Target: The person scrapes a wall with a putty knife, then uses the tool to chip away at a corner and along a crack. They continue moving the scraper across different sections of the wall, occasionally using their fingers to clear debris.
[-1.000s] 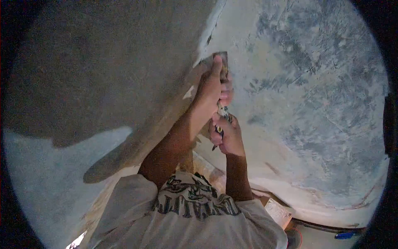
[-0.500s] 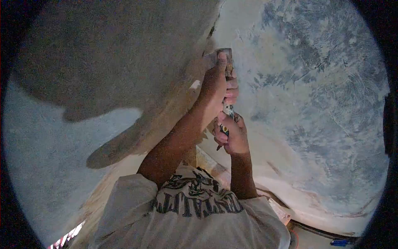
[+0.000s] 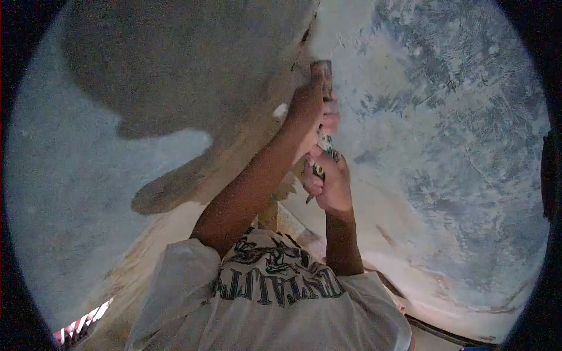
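Observation:
My left hand (image 3: 313, 108) is wrapped round the upper part of a hand tool (image 3: 325, 140), near its flat, brownish-grey rectangular end. Lower down, my right hand (image 3: 331, 178) grips the tool's speckled, dark handle, where a yellow ring shows. The two hands sit close together, one above the other. The tool's flat end lies over the pale wall surface (image 3: 351, 76), beside a dark crack; whether it touches is unclear.
A blue-grey mottled surface (image 3: 456, 146) spreads over the right side. Dark shadows fall across the left surface (image 3: 64, 193). At lower left is a bright, red-striped opening (image 3: 85, 322). A dark curved edge (image 3: 445, 333) runs along the lower right.
The tool's flat end and my left hand have moved slightly up and to the right. The shadows on the left have shifted up and right. The blue object at lower right has mostly left view.

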`<control>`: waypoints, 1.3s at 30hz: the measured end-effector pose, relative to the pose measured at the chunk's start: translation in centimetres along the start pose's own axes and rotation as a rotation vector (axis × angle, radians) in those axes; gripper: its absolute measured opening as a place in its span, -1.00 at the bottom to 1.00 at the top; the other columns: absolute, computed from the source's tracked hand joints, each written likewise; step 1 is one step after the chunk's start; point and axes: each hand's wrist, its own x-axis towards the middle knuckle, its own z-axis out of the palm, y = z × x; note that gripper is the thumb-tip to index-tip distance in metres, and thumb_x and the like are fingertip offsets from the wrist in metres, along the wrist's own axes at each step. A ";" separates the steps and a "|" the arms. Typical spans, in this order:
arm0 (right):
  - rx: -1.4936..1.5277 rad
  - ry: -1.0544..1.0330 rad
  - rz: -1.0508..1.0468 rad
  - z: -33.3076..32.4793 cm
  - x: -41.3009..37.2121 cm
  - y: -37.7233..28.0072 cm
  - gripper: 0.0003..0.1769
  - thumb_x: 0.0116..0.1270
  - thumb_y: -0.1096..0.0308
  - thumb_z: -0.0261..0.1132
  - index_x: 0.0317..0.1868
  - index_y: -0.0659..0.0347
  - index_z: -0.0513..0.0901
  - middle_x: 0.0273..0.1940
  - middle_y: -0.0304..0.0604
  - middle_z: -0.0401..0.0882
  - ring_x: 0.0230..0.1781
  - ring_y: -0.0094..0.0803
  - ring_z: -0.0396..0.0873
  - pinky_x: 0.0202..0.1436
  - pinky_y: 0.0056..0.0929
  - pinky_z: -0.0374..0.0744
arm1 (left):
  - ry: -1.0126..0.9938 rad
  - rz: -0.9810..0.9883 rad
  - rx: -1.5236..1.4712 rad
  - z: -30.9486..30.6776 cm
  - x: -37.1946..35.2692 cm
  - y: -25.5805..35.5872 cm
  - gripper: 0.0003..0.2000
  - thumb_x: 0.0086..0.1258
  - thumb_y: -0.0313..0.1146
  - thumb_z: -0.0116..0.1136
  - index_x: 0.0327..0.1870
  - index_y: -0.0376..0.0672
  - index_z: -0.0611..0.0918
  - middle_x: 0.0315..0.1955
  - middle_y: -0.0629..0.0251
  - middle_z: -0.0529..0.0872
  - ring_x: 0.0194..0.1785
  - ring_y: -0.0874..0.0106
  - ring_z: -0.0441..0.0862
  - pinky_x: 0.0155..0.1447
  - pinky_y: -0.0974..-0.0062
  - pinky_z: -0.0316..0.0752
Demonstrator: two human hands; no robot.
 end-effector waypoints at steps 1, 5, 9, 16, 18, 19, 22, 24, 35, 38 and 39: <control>-0.122 -0.019 -0.080 -0.6 0.5 0.5 -0.69 0.41 0.12 0.24 -0.40 0.13 0.45 -0.73 -0.37 0.24 -0.82 -0.63 0.13 -0.75 -0.58 0.05 | -0.023 -0.027 -0.012 0.0 0.0 -0.2 -0.43 0.46 0.33 -0.17 -0.40 -0.07 0.40 -0.73 0.50 0.25 -0.74 0.49 0.19 -0.64 0.41 0.07; -0.109 0.019 -0.050 -0.3 1.0 0.4 -0.70 0.41 0.13 0.24 -0.39 0.11 0.44 -0.73 -0.38 0.23 -0.82 -0.64 0.13 -0.75 -0.60 0.05 | 0.085 0.083 -0.004 0.3 0.5 0.2 -0.44 0.48 0.31 -0.20 -0.40 -0.08 0.41 -0.73 0.50 0.24 -0.74 0.48 0.18 -0.64 0.39 0.08; 0.063 -0.081 -0.003 0.1 0.0 0.0 -0.71 0.41 0.13 0.24 -0.40 0.10 0.44 -0.73 -0.39 0.22 -0.82 -0.64 0.11 -0.75 -0.60 0.05 | 0.056 0.087 0.026 0.2 0.0 0.1 -0.44 0.49 0.30 -0.20 -0.39 -0.09 0.42 -0.73 0.49 0.25 -0.74 0.48 0.18 -0.63 0.39 0.07; -0.007 -0.050 0.022 -0.2 0.4 -0.4 -0.70 0.40 0.11 0.25 -0.40 0.09 0.45 -0.73 -0.38 0.23 -0.82 -0.64 0.11 -0.76 -0.61 0.04 | 0.057 0.076 -0.016 0.0 0.5 -0.1 -0.44 0.50 0.29 -0.23 -0.39 -0.08 0.45 -0.73 0.50 0.24 -0.73 0.48 0.19 -0.62 0.40 0.07; -0.059 -0.022 -0.033 -1.0 0.2 0.2 -0.69 0.39 0.10 0.27 -0.40 0.10 0.46 -0.73 -0.38 0.24 -0.82 -0.65 0.11 -0.76 -0.61 0.04 | 0.094 0.058 0.008 0.6 0.1 -0.2 -0.43 0.49 0.31 -0.23 -0.38 -0.08 0.45 -0.73 0.51 0.23 -0.72 0.48 0.19 -0.61 0.40 0.07; -0.018 -0.012 -0.015 -0.9 0.6 0.2 -0.69 0.39 0.10 0.27 -0.40 0.10 0.46 -0.73 -0.38 0.24 -0.82 -0.65 0.11 -0.76 -0.61 0.04 | 0.110 0.047 0.016 0.8 0.1 -0.4 -0.43 0.48 0.32 -0.23 -0.38 -0.07 0.45 -0.73 0.51 0.23 -0.72 0.49 0.19 -0.61 0.40 0.07; 0.053 -0.002 0.033 -0.5 0.8 -0.3 -0.68 0.38 0.09 0.29 -0.39 0.11 0.46 -0.72 -0.38 0.24 -0.81 -0.66 0.11 -0.76 -0.62 0.04 | -0.345 -0.135 -0.528 -2.6 2.6 -0.2 -0.43 0.47 0.34 -0.24 -0.37 -0.05 0.44 -0.72 0.52 0.25 -0.71 0.48 0.20 -0.60 0.39 0.08; 0.060 -0.052 0.050 0.0 0.4 -0.6 -0.68 0.38 0.10 0.29 -0.38 0.12 0.46 -0.72 -0.38 0.25 -0.81 -0.66 0.11 -0.76 -0.62 0.04 | -0.099 -0.018 -0.190 -1.0 1.5 -0.3 -0.44 0.47 0.34 -0.24 -0.37 -0.03 0.42 -0.71 0.53 0.26 -0.70 0.48 0.21 -0.60 0.38 0.08; -0.062 0.013 0.004 -1.0 -0.2 -0.7 -0.70 0.39 0.11 0.27 -0.36 0.13 0.47 -0.70 -0.36 0.28 -0.79 -0.66 0.13 -0.73 -0.63 0.06 | 0.049 0.040 -0.043 1.0 0.0 -0.1 -0.42 0.46 0.35 -0.22 -0.41 -0.06 0.40 -0.73 0.52 0.24 -0.72 0.47 0.17 -0.62 0.39 0.06; -0.085 -0.006 0.036 -0.6 -0.1 -1.1 -0.70 0.39 0.11 0.28 -0.36 0.12 0.46 -0.69 -0.36 0.29 -0.78 -0.66 0.16 -0.74 -0.63 0.07 | -0.042 0.011 -0.126 -0.3 1.5 -0.7 -0.42 0.46 0.35 -0.22 -0.44 -0.05 0.40 -0.73 0.52 0.24 -0.72 0.47 0.18 -0.63 0.39 0.05; -0.071 -0.014 0.046 -0.3 0.0 -1.3 -0.70 0.39 0.12 0.29 -0.35 0.12 0.46 -0.68 -0.37 0.29 -0.78 -0.67 0.17 -0.74 -0.64 0.08 | -0.096 -0.004 -0.158 -1.0 1.9 0.1 -0.42 0.46 0.35 -0.21 -0.45 -0.06 0.40 -0.73 0.51 0.24 -0.73 0.47 0.18 -0.63 0.39 0.05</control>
